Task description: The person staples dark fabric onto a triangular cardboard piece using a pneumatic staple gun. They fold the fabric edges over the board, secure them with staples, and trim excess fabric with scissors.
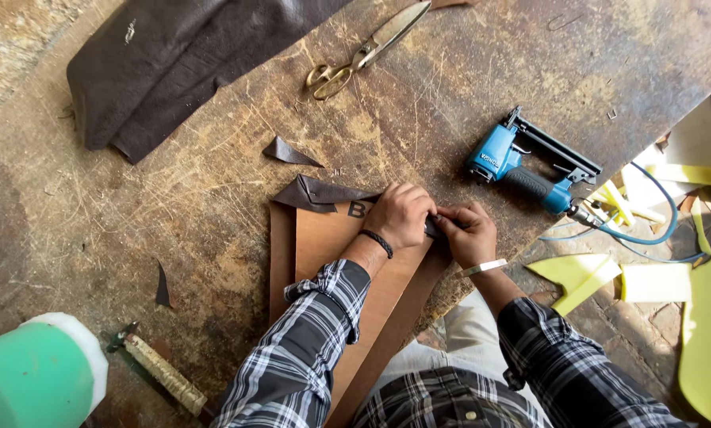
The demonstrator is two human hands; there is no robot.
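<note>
Landmark: brown board [331, 261], lying on the scarred workbench [212, 198] with its long axis running from the person's lap up toward the bench middle. Left hand [399, 215] presses flat on the board's far right corner; right hand [468, 234] just beside it, fingers pinched narrow on a dark leather flap [433, 227] at that corner edge. Flap sits between both hands, right hand nearer. More dark leather [320, 192] folds over the board's far left corner. Left of the board: hammer [161, 372], green foam roll [34, 376]. Right of it: blue staple gun [522, 166]. Beyond: leather scrap [288, 152], scissors [367, 49], dark leather pile [165, 63].
</note>
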